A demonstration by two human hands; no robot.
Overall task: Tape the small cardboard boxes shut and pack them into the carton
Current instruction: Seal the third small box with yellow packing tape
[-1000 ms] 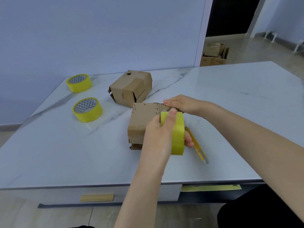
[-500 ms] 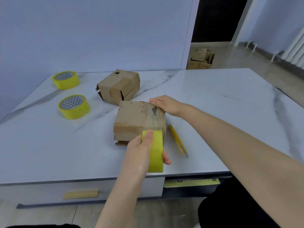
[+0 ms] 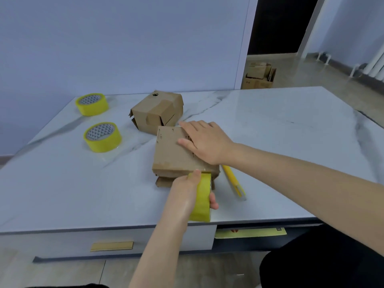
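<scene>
A: Small box [image 3: 173, 151], where?
B: Middle of the counter [image 3: 280, 129], a second box [image 3: 158, 110] at its 11 o'clock.
A: Hands?
B: Right hand [image 3: 204, 142] lies flat on its top, fingers straight. Left hand [image 3: 186, 192] curls its fingers round the yellow tape roll [image 3: 202, 202] at the 6 o'clock edge.
</scene>
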